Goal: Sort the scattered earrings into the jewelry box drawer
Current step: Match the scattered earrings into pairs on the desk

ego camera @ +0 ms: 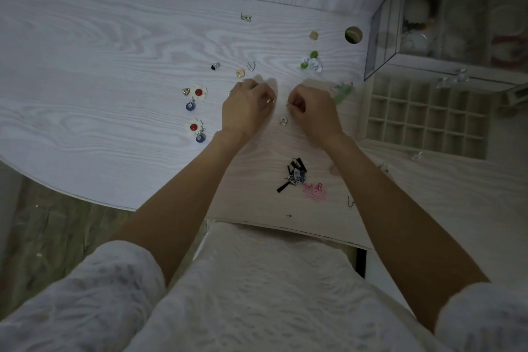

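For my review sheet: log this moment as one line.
phase: picking earrings | left hand: pinching small gold earring | right hand: pinching small piece, unclear | drawer: open, visible compartments look empty

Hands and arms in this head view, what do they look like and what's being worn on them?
Both forearms are bare from the elbow down. White, textured knit sleeves are pushed up to about the elbows on each side. The left hand shows something small and gold-coloured at a finger, possibly a ring. The right hand shows no jewellery, watch or gloves.
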`<state>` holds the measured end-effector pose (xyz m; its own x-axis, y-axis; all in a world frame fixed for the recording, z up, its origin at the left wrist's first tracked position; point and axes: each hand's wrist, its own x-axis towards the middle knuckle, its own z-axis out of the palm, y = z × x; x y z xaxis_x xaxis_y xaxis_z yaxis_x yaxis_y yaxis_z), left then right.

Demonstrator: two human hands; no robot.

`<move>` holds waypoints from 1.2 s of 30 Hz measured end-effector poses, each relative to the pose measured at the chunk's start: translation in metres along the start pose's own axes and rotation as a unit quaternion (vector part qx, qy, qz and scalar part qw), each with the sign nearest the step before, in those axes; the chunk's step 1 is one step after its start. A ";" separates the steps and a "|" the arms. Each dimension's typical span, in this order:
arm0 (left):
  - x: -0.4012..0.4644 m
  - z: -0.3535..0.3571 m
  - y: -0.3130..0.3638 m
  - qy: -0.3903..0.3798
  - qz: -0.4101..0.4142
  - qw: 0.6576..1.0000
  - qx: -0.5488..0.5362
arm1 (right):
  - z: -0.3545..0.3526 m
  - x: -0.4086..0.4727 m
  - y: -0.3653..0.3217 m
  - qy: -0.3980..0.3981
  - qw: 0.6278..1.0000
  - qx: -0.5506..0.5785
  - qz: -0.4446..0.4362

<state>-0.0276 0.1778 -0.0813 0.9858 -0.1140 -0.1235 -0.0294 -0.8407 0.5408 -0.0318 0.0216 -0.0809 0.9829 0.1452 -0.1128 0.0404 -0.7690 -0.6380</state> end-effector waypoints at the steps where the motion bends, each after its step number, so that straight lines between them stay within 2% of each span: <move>1: 0.001 0.000 0.000 0.000 0.002 1.000 -0.001 | 0.000 0.000 0.001 -0.005 1.000 0.007 0.003; 7: 0.005 -0.004 0.000 -0.015 0.015 1.000 0.009 | -0.002 -0.004 0.004 0.019 1.000 0.002 -0.004; 15: 0.008 -0.006 -0.002 -0.013 0.053 0.998 0.035 | -0.018 -0.011 0.011 0.045 0.997 -0.028 0.050; 21: 0.004 -0.004 -0.008 0.004 0.068 0.997 0.048 | -0.018 0.003 0.012 0.047 0.998 -0.032 0.009; 26: -0.001 -0.003 -0.008 0.032 0.071 0.996 0.034 | -0.009 0.015 0.011 0.041 0.999 -0.028 0.015; 31: -0.007 -0.005 -0.001 0.068 0.023 0.997 -0.026 | -0.012 0.014 0.009 0.044 0.998 -0.035 0.023; 36: -0.021 -0.006 -0.004 0.071 -0.010 0.996 -0.050 | -0.014 0.003 0.012 0.017 0.999 -0.040 0.026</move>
<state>-0.0468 0.1872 -0.0759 0.9997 -0.0160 -0.0203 0.0000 -0.7845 0.6201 -0.0257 0.0042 -0.0785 0.9894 0.0849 -0.1177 0.0028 -0.8220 -0.5695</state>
